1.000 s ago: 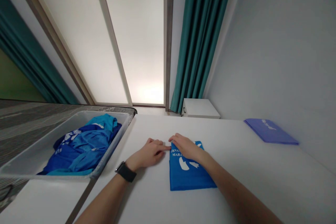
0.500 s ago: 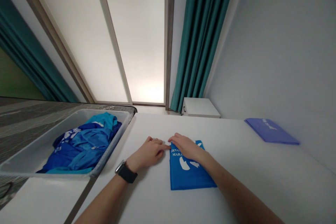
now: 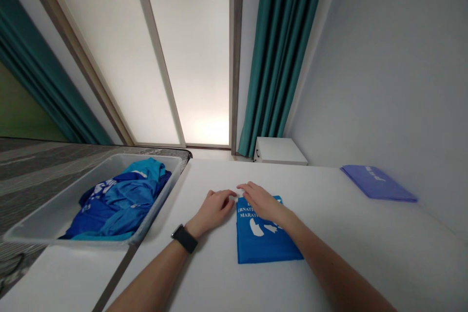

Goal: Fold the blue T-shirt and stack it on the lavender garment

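Note:
A folded blue T-shirt (image 3: 268,246) with white lettering and white shapes lies flat on the white table (image 3: 204,282). My left hand (image 3: 215,209), a dark-banded watch on its wrist, is at the shirt's far left corner. Its thumb and forefinger come together there, pinching the corner. My right hand (image 3: 261,202) rests over the shirt's far edge, palm down, fingers stretched toward the left hand. It covers part of the lettering.
On the left stands a translucent plastic bin (image 3: 36,226) with a heap of crumpled blue shirts (image 3: 124,200). A folded purple-blue garment (image 3: 378,185) lies at the table's right, by the wall. Behind the table is a white cabinet (image 3: 280,151) near a teal curtain (image 3: 285,58).
My left forefinger, stretched out before, has curled toward the thumb at the shirt's corner. My right fingers have shifted slightly. The shirt has stayed in place.

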Demonstrator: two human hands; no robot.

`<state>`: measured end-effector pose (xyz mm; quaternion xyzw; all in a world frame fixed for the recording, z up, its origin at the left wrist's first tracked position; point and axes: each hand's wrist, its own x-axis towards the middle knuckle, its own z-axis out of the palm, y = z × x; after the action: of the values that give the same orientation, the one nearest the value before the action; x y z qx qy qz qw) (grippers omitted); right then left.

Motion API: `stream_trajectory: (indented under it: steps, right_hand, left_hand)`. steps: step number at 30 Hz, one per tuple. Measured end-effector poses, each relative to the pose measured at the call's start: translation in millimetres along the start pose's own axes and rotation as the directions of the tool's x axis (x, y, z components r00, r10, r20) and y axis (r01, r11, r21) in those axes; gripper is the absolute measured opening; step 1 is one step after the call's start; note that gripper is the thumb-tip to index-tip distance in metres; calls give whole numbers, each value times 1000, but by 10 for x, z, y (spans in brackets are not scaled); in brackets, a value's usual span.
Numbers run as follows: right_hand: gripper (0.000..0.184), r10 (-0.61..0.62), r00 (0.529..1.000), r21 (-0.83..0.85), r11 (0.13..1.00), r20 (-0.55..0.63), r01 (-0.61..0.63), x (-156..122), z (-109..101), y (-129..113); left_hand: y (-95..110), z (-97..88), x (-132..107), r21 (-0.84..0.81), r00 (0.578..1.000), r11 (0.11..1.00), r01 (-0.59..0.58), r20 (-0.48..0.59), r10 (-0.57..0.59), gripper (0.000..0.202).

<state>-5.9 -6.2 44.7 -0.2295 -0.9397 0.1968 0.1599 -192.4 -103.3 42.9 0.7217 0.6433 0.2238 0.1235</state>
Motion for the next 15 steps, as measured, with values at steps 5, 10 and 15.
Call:
stream_trajectory:
  steps: [5,10,15]
  right_hand:
    - [33,135,990,-50,989,-42,-138,-202,-170,240]
    - [32,238,967,16,971,-87,-238,-507,-240,496]
    - [30,255,957,73,966,-140,-247,-609,-179,536]
  left_hand:
    - [78,98,24,-139,998,990,-3,-57,-5,39]
    - [137,99,59,-268,1000,963,12,-7,-15,45]
    - [184,79,94,-316,999,948,41,-17,-49,38]
